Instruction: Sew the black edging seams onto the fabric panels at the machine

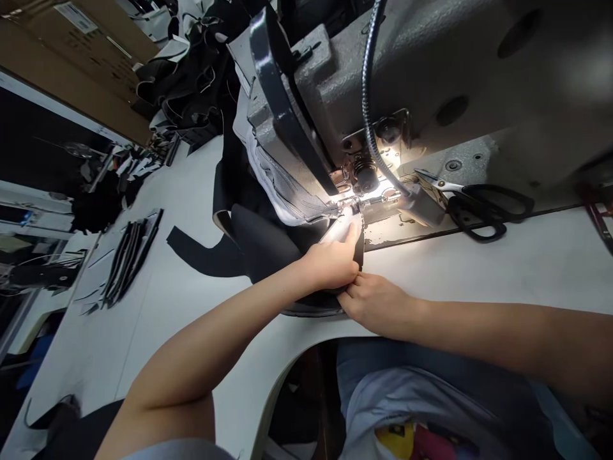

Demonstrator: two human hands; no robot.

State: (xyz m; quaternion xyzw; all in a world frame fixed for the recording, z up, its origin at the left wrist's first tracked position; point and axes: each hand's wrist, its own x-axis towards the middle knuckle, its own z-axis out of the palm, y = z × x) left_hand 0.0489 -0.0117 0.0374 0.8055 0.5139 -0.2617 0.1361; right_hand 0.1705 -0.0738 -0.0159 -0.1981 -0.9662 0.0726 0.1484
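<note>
A dark fabric piece [268,239] with a grey mesh-and-zipper part [282,185] lies bunched at the sewing machine [330,83], its edge under the lit needle area. My left hand [335,259] is closed on the fabric close to the presser foot, its index finger stretched along a light strip. Just in front of it, my right hand [376,303] pinches the fabric's near edge; its fingertips are partly hidden. The two hands touch or nearly touch.
Black-handled scissors [479,201] lie on the machine bed, right of the needle. A flexible metal lamp neck [368,83] hangs in front of the machine. Stacked dark pieces [131,259] rest on the white table [158,319] at left. Behind are a fabric heap [191,83] and a cardboard box [71,57].
</note>
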